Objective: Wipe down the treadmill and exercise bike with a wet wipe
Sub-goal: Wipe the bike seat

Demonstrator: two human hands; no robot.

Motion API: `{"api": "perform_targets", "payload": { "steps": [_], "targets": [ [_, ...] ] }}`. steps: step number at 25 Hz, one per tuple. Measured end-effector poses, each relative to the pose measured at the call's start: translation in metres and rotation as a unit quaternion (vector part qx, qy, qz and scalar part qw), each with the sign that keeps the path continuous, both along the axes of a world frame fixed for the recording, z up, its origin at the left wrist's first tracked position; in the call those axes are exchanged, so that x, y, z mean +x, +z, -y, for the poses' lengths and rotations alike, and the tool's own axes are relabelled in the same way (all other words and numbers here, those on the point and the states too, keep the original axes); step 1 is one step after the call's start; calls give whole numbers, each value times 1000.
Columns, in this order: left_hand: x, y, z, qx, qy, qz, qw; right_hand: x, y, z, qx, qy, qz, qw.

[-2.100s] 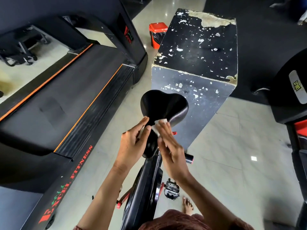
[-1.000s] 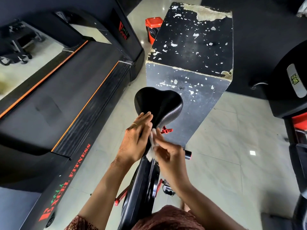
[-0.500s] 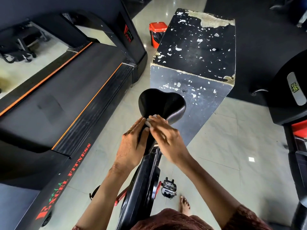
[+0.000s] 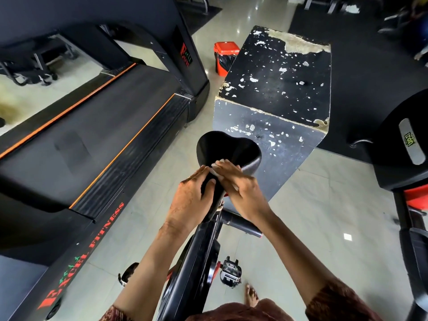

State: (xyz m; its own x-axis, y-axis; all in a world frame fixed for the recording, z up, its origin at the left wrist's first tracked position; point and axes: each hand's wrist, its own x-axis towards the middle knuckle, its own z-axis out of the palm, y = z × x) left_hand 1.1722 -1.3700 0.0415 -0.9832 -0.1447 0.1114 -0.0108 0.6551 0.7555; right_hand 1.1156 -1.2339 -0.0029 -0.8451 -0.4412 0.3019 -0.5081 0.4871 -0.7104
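The crumpled white wet wipe [image 4: 216, 169] lay on the nose of the exercise bike's black padded saddle [image 4: 229, 147]. My right hand [image 4: 240, 188] pressed it flat, fingers together and nearly straight to spread the pressure. My left hand [image 4: 192, 200], at nine o'clock of the wipe, clamped thumb and fingers round the nose, I judge to steady the seat. The long black orange-striped treadmill [image 4: 92, 126] stood well apart at ten o'clock.

Short reddish-brown patterned fabric sleeves [image 4: 335, 302] show along the lower edge of the frame, forearms bare beyond them; a thin ring [image 4: 190, 177] circles one finger of the left hand [image 4: 188, 205]
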Motion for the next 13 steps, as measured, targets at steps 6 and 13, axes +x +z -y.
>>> {"api": "perform_targets", "payload": {
  "steps": [6,13],
  "targets": [
    [-13,11,-12,-66,25,74,995,-75,-7,-47,10,-113,75,991],
    [-25,7,-37,-94,178,85,976,-63,-5,-56,49,185,17,981]
  ]
}}
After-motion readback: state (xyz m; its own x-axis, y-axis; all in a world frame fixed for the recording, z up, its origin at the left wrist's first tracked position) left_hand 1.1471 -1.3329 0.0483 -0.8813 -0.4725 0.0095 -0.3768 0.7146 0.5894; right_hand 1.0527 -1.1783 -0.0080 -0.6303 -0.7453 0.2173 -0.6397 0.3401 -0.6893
